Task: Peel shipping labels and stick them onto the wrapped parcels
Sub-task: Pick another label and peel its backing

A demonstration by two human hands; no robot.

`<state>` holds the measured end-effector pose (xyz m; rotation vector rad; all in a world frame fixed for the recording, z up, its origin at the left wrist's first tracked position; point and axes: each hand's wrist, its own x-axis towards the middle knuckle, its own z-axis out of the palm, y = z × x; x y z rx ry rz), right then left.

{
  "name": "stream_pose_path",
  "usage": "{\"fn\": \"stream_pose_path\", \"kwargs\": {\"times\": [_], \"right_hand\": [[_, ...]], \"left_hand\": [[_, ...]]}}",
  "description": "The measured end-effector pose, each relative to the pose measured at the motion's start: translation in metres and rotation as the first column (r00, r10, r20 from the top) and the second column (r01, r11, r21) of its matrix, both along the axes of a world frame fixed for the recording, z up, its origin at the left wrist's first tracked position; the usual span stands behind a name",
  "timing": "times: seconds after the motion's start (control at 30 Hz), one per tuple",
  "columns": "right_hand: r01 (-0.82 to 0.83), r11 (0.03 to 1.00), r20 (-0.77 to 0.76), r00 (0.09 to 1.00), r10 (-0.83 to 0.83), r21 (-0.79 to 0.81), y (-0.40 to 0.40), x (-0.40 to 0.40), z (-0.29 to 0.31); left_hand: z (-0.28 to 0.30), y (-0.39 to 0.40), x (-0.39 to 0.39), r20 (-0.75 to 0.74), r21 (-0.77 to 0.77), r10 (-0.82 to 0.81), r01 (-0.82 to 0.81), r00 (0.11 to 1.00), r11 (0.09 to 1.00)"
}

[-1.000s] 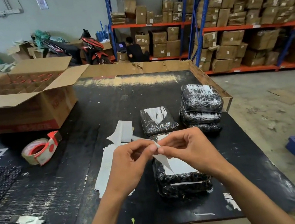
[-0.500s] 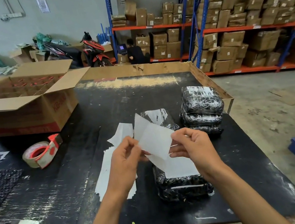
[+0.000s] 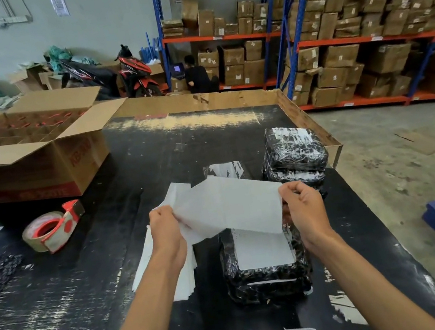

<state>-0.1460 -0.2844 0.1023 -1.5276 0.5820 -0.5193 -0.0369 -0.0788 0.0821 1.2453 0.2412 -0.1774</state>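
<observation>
Both hands hold one white shipping label (image 3: 229, 206) in the air above the bench (image 3: 151, 159): the left hand (image 3: 165, 232) pinches its left edge, the right hand (image 3: 305, 207) its upper right corner. Blank and slightly translucent, the sheet sags and curls along its lower edge. Beneath it lies a black wrapped parcel (image 3: 266, 281) bearing a white label; a stack of parcels (image 3: 295, 157) stands beyond.
</observation>
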Motion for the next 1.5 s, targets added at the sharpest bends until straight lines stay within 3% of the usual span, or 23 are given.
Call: {"fn": "stream_pose_path", "kwargs": {"times": [0.2, 0.4, 0.73, 1.0, 1.17, 1.3, 1.33, 1.4, 1.47, 1.5], "right_hand": [[0.083, 0.985, 0.008, 0.997, -0.083, -0.152, -0.029, 0.03, -0.003], [0.224, 0.972, 0.082, 0.973, -0.218, -0.073, -0.054, 0.06, 0.0], [0.013, 0.994, 0.011, 1.0, -0.012, -0.112, -0.079, 0.115, -0.008], [-0.138, 0.979, -0.054, 0.99, 0.131, -0.152, -0.083, 0.141, -0.025], [-0.172, 0.962, -0.029, 0.985, 0.17, -0.211, -0.086, 0.153, -0.03], [-0.119, 0.946, 0.073, 0.986, 0.147, -0.301, -0.081, 0.155, -0.023], [-0.095, 0.943, 0.112, 0.984, 0.137, -0.318, -0.078, 0.154, -0.021], [-0.055, 0.926, 0.186, 0.973, 0.133, -0.372, -0.073, 0.152, -0.019], [-0.038, 0.873, 0.259, 0.948, 0.185, -0.486, -0.07, 0.149, -0.017], [-0.035, 0.815, 0.288, 0.926, 0.243, -0.578, -0.067, 0.147, -0.018]], "left_hand": [[-0.007, -0.008, 0.043, 0.021, -0.02, 0.185, -0.184, 0.983, 0.983], [-0.022, -0.002, 0.087, -0.06, 0.016, 0.53, -0.53, 0.846, 0.848], [-0.046, -0.037, 0.135, -0.125, 0.092, 0.582, -0.575, 0.804, 0.813], [-0.061, -0.056, 0.154, -0.067, 0.331, 0.494, -0.448, 0.867, 0.831], [-0.06, -0.063, 0.163, 0.004, 0.547, 0.453, -0.381, 0.892, 0.745], [-0.035, -0.084, 0.142, 0.178, 0.632, 0.358, -0.385, 0.917, 0.673], [-0.026, -0.088, 0.135, 0.232, 0.617, 0.304, -0.381, 0.924, 0.689], [-0.008, -0.094, 0.122, 0.223, 0.518, 0.151, -0.248, 0.963, 0.819], [0.016, -0.101, 0.115, 0.06, 0.352, -0.051, 0.027, 0.997, 0.936], [0.024, -0.104, 0.113, 0.005, 0.282, -0.119, 0.113, 0.993, 0.953]]}}
